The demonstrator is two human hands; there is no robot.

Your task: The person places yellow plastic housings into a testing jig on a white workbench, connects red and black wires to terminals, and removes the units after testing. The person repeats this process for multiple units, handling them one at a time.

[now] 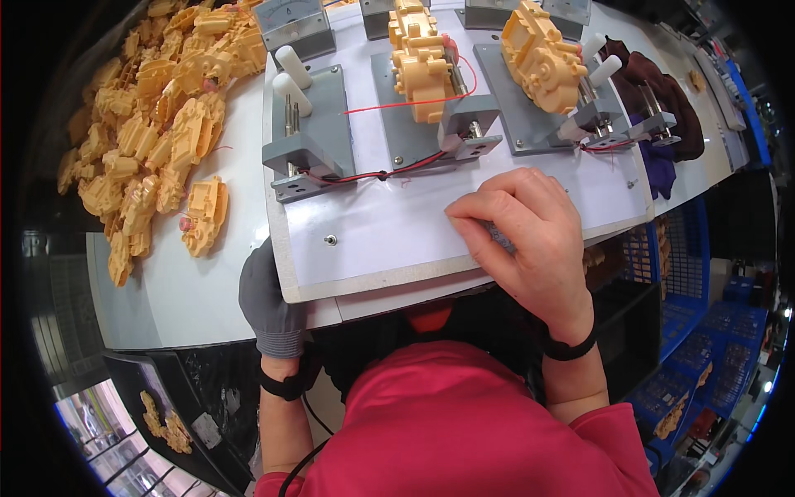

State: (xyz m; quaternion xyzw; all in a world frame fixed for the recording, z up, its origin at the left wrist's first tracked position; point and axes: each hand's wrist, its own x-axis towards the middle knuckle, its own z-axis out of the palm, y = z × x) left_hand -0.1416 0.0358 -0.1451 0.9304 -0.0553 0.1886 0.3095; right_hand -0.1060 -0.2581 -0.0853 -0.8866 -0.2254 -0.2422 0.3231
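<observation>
Nearest is the person's red shirt, with a dark band on each wrist. At the left, a black bin holds a few yellow parts; at the right stand blue crates.

The left hand, in a grey glove, is at the near left corner of the white board; its fingertips are hidden, so I cannot tell whether they grip anything. The bare right hand is over the board's near edge, fingers curled, thumb and forefinger brought close together at the tips. Whether anything is between them I cannot tell.

Left of that hand, a small metal switch stands up from the board. Beyond are three grey fixtures in a row. The left fixture has two white posts and metal pins. The middle part and the right part, both yellow, sit on the other two; a red wire runs from the middle part toward the left fixture.

On the table, a heap of yellow parts lies left of the board; a dark cloth lies to the right. Farthest, meters stand behind the fixtures.
</observation>
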